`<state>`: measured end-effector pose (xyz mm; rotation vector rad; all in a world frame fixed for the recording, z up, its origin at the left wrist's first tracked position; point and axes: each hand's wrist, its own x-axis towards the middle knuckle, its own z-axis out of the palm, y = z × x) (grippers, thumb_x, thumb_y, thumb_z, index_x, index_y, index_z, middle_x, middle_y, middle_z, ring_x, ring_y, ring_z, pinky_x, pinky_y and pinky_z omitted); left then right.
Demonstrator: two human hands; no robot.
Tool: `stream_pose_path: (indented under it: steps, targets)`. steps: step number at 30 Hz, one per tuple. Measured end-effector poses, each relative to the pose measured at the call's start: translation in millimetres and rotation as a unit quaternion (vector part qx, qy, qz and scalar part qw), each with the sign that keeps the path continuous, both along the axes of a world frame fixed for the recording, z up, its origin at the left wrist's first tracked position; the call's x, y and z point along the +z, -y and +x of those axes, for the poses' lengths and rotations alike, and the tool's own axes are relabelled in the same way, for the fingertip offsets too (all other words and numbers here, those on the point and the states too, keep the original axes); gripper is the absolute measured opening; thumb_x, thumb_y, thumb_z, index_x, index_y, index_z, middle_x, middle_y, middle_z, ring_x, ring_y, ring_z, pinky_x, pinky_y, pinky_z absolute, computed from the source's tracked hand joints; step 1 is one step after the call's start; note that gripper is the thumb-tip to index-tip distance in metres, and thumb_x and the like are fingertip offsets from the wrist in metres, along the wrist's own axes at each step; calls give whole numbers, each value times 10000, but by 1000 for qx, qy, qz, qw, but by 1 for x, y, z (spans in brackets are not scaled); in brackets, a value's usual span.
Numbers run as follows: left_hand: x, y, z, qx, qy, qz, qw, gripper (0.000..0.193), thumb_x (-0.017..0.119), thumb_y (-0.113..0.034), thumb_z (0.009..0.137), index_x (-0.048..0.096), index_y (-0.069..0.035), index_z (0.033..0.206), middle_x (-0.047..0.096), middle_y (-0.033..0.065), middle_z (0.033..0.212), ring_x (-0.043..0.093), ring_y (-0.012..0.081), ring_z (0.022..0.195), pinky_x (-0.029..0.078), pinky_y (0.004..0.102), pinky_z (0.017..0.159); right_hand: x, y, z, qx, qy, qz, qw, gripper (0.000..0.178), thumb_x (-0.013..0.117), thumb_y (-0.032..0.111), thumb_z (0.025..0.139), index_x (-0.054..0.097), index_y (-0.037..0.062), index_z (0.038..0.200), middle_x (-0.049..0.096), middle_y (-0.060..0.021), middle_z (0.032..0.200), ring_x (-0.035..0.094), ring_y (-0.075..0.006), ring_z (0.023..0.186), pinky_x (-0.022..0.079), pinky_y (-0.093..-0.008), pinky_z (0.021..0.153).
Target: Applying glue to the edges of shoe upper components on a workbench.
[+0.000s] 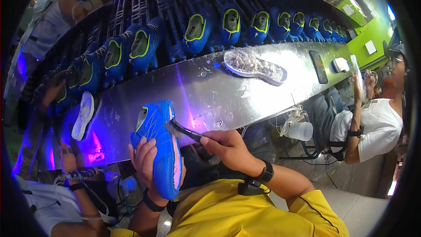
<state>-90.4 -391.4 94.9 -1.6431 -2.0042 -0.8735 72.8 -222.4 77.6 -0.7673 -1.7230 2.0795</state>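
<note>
My left hand (147, 160) is wrapped round a blue shoe (158, 142), held tilted on its side above the near edge of the metal bench. A pinkish underside shows along the shoe's right edge, where no sole is seen. In my right hand (230, 147) is a dark-handled brush (186, 130), gripped between thumb and fingers. Its bristle end touches the shoe's edge near the upper end. Both wrists wear dark bands.
Blue shoes (195, 30) with yellow-green collars line a dark rack behind the metal bench (184, 77). On the bench lie a debris-filled sole (254, 68), a white sole (83, 116) and a dark flat slab (319, 67). People sit on both sides; a white cup (301, 131) hangs right.
</note>
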Motion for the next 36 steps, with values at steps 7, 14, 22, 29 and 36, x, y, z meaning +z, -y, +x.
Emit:
stream_pose_path:
  steps: [7,14,22,29,36]
  targets:
    - [-1,1,-3,8,-17,-11,1000,775,861,-249,847,423,-52,1455,558,189,1439,536,430,1390,271,671,1256,18,15,29,3,-33,34,999,238,726,131,1031,747,-83,1132,652,-38,750,536,-83,677,440,-287,597]
    - [21,-10,5,7,-8,-38,999,799,808,-368,880,436,-15,1492,567,207,1446,538,432,1393,250,665,1262,28,26,46,-25,-108,148,983,222,754,82,987,751,-71,1149,665,-150,788,591,-182,651,460,-309,610]
    - [57,-50,25,42,8,-35,998,630,763,-244,885,522,1,1412,606,197,1388,569,405,1353,259,646,1259,56,19,75,-65,-114,262,956,220,708,77,967,741,-75,1122,656,-126,752,597,-199,615,436,-316,577]
    - [97,-84,29,49,27,-119,991,820,839,-99,657,518,-42,1409,603,191,1347,564,425,1317,335,618,1223,98,-20,84,-129,-62,415,899,232,762,58,890,751,-42,1099,654,-133,747,611,-260,581,475,-356,552]
    - [118,-102,-5,-7,57,-124,991,776,824,-59,616,560,-57,1346,629,197,1285,590,430,1240,465,515,1101,102,-75,54,-94,-125,486,860,261,788,62,830,770,-26,1075,678,-141,770,649,-302,641,487,-373,580]
